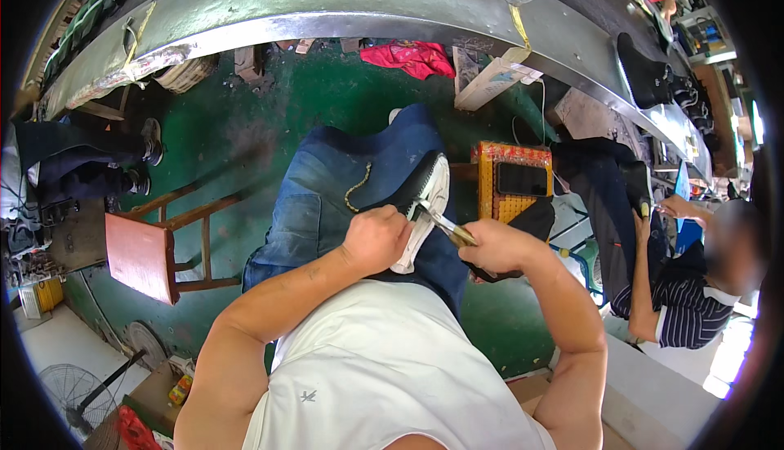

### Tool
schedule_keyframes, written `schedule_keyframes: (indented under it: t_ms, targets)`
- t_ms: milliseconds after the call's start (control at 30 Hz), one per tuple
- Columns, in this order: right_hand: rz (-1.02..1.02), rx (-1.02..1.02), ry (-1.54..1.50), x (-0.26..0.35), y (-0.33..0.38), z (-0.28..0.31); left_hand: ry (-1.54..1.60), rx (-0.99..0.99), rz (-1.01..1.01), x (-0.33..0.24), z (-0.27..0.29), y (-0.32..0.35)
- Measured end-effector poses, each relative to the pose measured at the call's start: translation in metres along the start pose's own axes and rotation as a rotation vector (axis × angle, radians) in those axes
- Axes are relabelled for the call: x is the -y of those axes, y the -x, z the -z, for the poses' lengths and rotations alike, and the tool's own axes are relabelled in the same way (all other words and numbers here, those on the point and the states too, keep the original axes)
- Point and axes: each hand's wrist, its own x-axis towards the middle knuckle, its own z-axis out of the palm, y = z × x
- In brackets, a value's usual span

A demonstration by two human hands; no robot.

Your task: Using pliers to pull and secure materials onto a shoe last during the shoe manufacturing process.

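Note:
On my lap, over blue jeans (314, 197), lies a black shoe (418, 180) with its white sole edge (439, 193) turned to the right. My left hand (377, 239) is closed on the shoe's near part, the fingers curled over the black upper. My right hand (500, 247) grips metal pliers (441, 220), whose jaws touch the shoe's side by the sole edge. Dark handle ends show below my right fist. Beyond my left hand, a beaded chain or cord (356, 187) rests on the jeans.
An orange woven-top stool or box (492, 184) with a dark phone (523, 179) stands right of my knee. A wooden stool (140, 256) is at left, near a fan (73, 401). A metal bench (327, 29) spans the far side. A co-worker (682, 287) holds a dark shoe at right.

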Motion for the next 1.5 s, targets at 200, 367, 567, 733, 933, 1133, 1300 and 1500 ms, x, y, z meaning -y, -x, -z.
schedule_keyframes:
  t_ms: [200,367,567,733,933,1133,1300,1500]
  targets:
    - [-0.006,0.061,-0.215,-0.012,-0.034,0.01,0.435,-0.079,0.588,0.082,-0.056,-0.012]
    - [-0.154,0.062,0.135,0.05,-0.028,0.017,0.838,0.273,0.914,0.092,-0.073,0.017]
    - [-0.086,0.032,0.59,0.086,-0.043,0.004,0.904,0.069,1.005,0.075,-0.046,0.041]
    - [0.215,-0.173,0.538,0.055,-0.07,-0.007,1.178,-0.044,1.154,0.07,-0.031,0.04]
    - [0.365,-0.359,0.136,0.003,-0.1,-0.043,1.49,0.024,0.903,0.073,-0.008,0.025]
    - [0.254,-0.597,-0.26,-0.02,-0.115,-0.105,1.186,0.058,0.964,0.073,-0.015,-0.001]
    - [0.244,-0.136,-0.795,-0.064,-0.13,-0.085,1.194,0.015,0.955,0.056,-0.02,-0.02]
    - [0.23,0.085,-0.873,-0.082,-0.093,-0.029,0.784,0.01,0.902,0.066,-0.051,-0.014]
